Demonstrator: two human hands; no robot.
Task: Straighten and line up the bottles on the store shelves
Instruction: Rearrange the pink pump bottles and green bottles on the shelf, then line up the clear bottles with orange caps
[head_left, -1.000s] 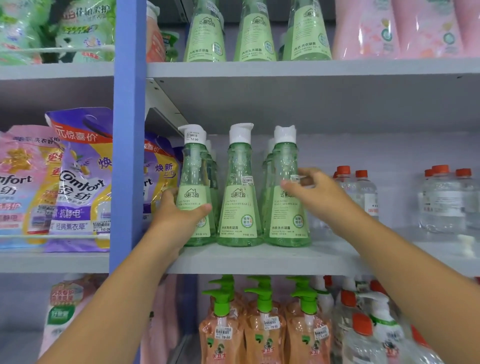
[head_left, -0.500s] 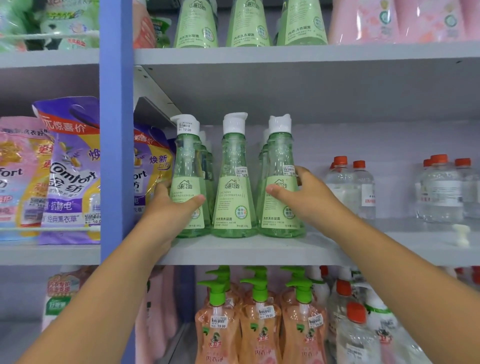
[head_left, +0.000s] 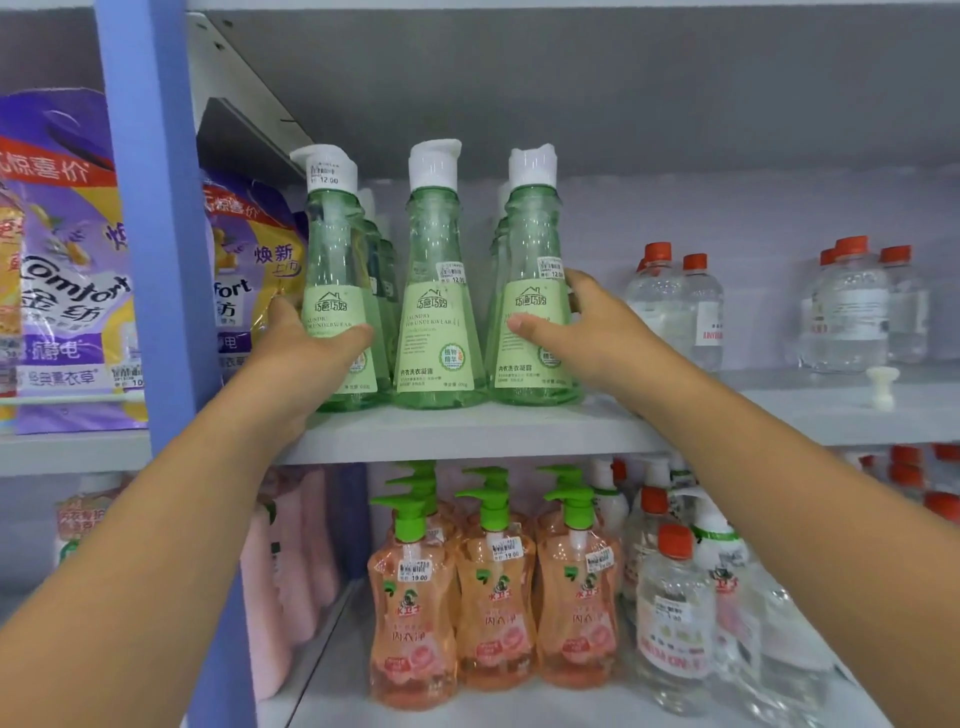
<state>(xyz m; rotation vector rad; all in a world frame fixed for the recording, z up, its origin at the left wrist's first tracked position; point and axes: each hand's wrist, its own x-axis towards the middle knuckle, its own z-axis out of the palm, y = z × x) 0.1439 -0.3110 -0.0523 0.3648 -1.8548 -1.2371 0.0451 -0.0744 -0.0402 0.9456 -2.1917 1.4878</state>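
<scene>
The left hand (head_left: 306, 358) grips the left green bottle (head_left: 340, 291) and the right hand (head_left: 582, 332) grips the right green bottle (head_left: 535, 291), both upright on the middle shelf (head_left: 467, 431). Labels read "LAUNDRY FOR UNDERWEAR", stickers "12.00". Beside, purple "Comfort" pouches (head_left: 72, 270).

A shop: metal shelves (head_left: 467, 436) stocked with rows of identical price-stickered green bottles (head_left: 439, 291).
</scene>
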